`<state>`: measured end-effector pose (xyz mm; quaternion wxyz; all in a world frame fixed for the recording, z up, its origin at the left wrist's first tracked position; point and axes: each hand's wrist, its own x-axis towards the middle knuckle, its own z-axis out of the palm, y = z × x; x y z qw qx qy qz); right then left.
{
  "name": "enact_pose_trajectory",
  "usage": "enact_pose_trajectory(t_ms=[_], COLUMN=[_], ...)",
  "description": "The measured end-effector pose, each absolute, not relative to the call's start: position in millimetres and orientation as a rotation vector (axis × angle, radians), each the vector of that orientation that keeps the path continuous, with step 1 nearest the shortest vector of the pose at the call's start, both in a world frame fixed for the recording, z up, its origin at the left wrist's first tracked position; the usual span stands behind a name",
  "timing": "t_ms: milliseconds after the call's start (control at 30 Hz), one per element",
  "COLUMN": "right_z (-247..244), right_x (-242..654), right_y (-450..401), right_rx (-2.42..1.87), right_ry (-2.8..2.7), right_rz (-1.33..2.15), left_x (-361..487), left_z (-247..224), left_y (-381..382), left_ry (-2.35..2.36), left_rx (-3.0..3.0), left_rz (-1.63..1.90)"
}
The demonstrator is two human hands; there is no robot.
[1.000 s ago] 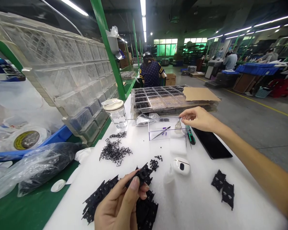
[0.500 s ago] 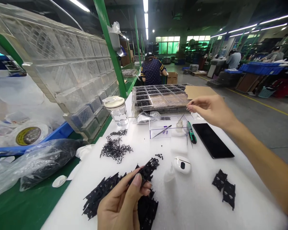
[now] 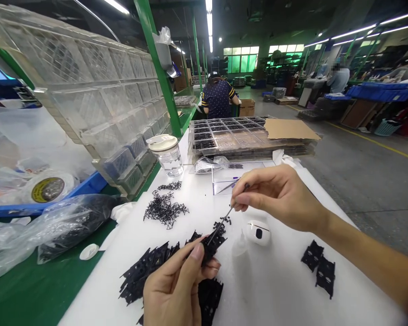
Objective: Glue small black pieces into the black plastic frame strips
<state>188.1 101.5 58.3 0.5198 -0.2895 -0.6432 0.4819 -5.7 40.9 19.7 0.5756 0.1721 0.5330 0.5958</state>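
Observation:
My left hand [image 3: 180, 283] pinches a black plastic part [image 3: 212, 244] above a pile of similar black parts [image 3: 148, 269]. Between the thumb and fingers of my right hand [image 3: 275, 194] is a thin metal tool [image 3: 223, 218], its tip at the held part. Tiny black pieces [image 3: 227, 220] lie just beyond that part. Thin black wire-like pieces [image 3: 165, 209] form a heap to the left. Two black parts [image 3: 318, 267] rest on the white surface at the right.
A white earbud case [image 3: 258, 232] and a small translucent bottle [image 3: 240, 249] stand near my hands. Behind are a lidded glass jar [image 3: 170, 158], a clear box [image 3: 221, 186] and a divided tray [image 3: 234, 145]. A person [image 3: 219, 97] sits farther back.
My right hand has come down and left from near the divided tray, now with the thin tool at the black part. My left hand still holds that part, shifted slightly right.

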Motion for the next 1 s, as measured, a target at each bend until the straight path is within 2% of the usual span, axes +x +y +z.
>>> enact_pose_trajectory(t_ms=[1000], right_z=[59], right_x=[187], right_y=[99], right_rx=[-0.771], right_ry=[-1.579], right_rz=[1.125], left_x=[-13], left_z=[12], left_y=[39], left_ry=[1.189], left_rx=[0.602], left_rz=[1.370])
